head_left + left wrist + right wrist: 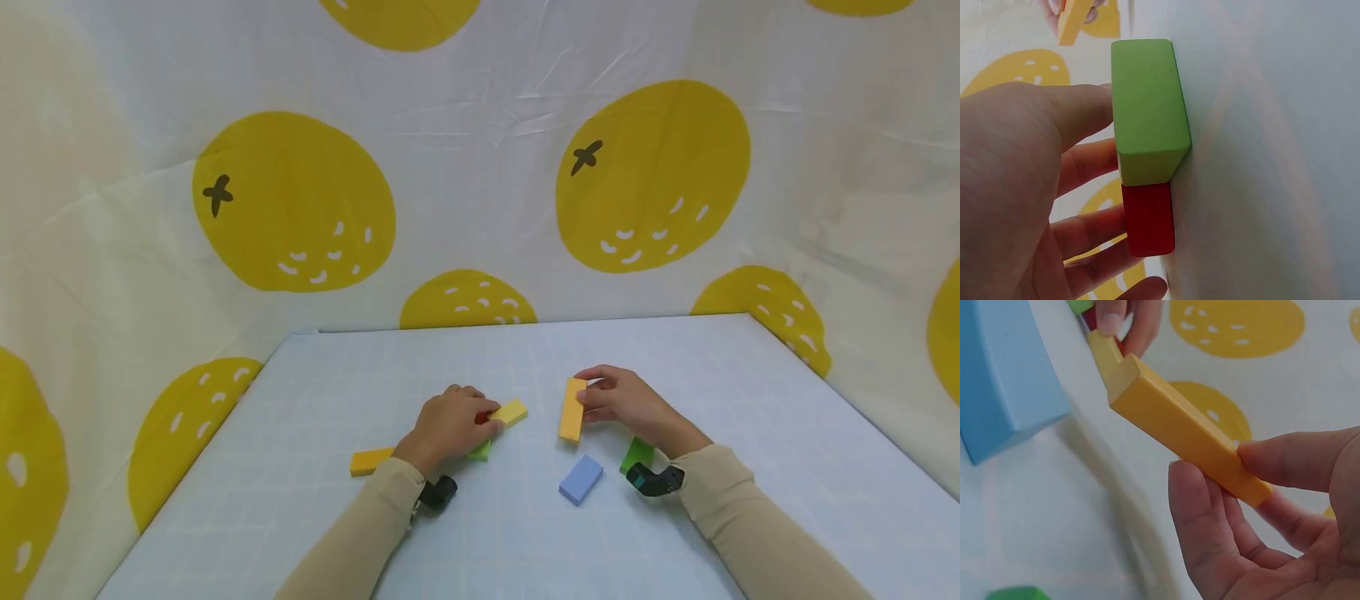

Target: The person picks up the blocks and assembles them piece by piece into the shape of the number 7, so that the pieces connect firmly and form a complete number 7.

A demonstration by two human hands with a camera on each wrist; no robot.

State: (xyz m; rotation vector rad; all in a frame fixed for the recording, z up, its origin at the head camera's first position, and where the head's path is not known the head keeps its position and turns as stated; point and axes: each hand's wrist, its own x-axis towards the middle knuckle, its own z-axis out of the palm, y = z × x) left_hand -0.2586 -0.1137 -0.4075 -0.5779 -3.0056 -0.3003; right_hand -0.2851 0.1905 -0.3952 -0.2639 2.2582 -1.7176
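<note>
1. The left hand [452, 427] is bent over a cluster of blocks, thumb and index finger nearly together, pinching the near end of the pale yellow block [512, 412], which sticks out past their tips.
2. The red block [1149, 219] lies beside those fingers, partly hidden under them; the light green block [1150, 97] is on the thumb's near side.
3. The right hand [628, 408] has its thumb and fingertips closed to a block's thickness, gripping the orange block [572, 410] near one end; the other end points away from the fingers.
4. The blue block [581, 479] lies on the near side of the right fingers, apart from them.
5. The dark green block [637, 453] sits behind the right fingers, near the wrist.
6. The amber block [371, 462] lies left of the left fingers, beside the wrist.
</note>
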